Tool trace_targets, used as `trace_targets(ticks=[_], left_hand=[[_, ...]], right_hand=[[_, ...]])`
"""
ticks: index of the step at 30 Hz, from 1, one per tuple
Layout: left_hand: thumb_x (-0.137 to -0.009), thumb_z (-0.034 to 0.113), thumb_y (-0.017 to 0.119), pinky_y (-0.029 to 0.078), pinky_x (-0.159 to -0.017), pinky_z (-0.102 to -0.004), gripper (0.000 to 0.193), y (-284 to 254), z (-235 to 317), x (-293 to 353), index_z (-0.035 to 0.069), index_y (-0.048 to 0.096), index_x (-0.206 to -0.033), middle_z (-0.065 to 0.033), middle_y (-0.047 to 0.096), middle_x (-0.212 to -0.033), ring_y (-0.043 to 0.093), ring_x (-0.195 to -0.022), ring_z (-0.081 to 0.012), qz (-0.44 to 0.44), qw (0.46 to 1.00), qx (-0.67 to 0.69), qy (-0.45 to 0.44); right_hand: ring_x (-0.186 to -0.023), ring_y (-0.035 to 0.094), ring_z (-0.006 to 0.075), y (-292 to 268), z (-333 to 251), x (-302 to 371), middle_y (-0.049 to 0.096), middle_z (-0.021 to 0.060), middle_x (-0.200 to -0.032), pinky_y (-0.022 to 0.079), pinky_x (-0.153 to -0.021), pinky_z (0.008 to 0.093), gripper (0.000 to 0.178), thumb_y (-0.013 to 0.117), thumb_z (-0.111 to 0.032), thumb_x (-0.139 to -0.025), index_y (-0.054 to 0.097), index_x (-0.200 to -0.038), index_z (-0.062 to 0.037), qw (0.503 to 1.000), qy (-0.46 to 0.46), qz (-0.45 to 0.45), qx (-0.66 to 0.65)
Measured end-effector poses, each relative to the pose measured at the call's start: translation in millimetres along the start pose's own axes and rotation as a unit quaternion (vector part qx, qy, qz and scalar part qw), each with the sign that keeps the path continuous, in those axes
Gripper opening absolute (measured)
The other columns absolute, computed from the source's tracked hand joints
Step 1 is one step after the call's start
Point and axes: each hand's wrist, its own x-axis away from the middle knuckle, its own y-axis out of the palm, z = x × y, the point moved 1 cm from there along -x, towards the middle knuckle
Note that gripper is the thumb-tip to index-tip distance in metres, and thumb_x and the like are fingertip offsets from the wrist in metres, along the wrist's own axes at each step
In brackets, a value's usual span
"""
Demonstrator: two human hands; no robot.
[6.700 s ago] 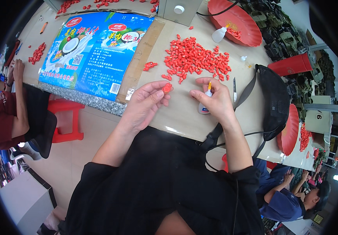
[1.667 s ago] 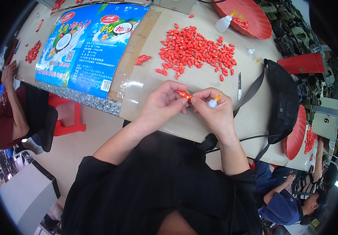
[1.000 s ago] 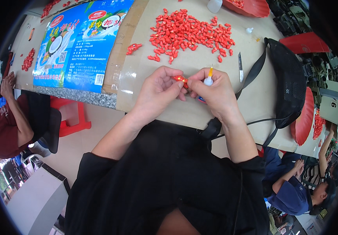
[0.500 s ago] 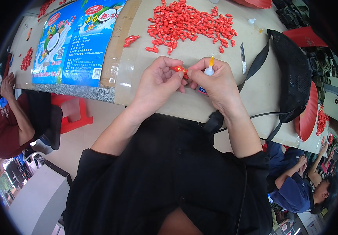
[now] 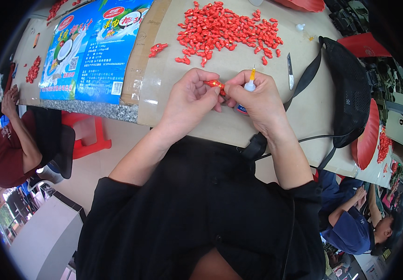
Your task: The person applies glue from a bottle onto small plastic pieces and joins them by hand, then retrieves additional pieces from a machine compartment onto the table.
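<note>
A small glossy red plastic piece (image 5: 214, 84) with gold marks is pinched between the thumb and fingers of my left hand (image 5: 188, 97). My right hand (image 5: 263, 103) meets it from the other side, thumb and fingertips closed at its right end. Also in my right hand is a small glue bottle (image 5: 250, 85), its yellow needle tip pointing up between thumb and forefinger. Part of its blue label shows below the hand; the rest is hidden by my fingers. Ahead lies a big heap of similar red pieces (image 5: 227, 31). A larger red figure (image 5: 158, 49) rests left of it.
A thin-bladed knife (image 5: 290, 72) lies to the right, beside a black mesh bag (image 5: 350, 88) with straps. Flattened blue printed cardboard (image 5: 89, 60) covers the table's left. Red trays (image 5: 367, 135) stand at the right. Other people sit on both sides.
Both hands stay almost in place, still holding the red piece and the glue bottle. The whole view has shifted very slightly.
</note>
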Motion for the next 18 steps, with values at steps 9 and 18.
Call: trace_targets(ticks=[9, 18], left_hand=[[-0.081, 0.001, 0.047, 0.045, -0.060, -0.0220, 0.018, 0.3, -0.6, -0.2, -0.003, 0.043, -0.098, -0.0082, 0.053, -0.079, 0.054, -0.065, -0.0114, 0.000, 1.000, -0.003, 0.002], [-0.079, -0.002, 0.045, 0.045, -0.060, -0.0223, 0.018, 0.1, 1.5, 0.4, -0.004, 0.041, -0.097, -0.0085, 0.053, -0.079, 0.054, -0.065, -0.0100, -0.002, 1.000, 0.001, -0.007]], right_hand=[[-0.052, 0.050, 0.0058, -0.2, -0.3, 0.0, 0.054, 0.0025, -0.060, 0.037, -0.046, 0.0174, 0.004, 0.056, -0.004, -0.070, 0.054, -0.069, -0.0004, 1.000, 0.001, 0.000, 0.002], [-0.052, 0.049, 0.0054, 1.0, 0.3, -0.1, 0.054, 0.0025, -0.060, 0.036, -0.045, 0.0175, 0.003, 0.055, -0.002, -0.070, 0.054, -0.068, -0.0005, 1.000, -0.002, 0.000, -0.004]])
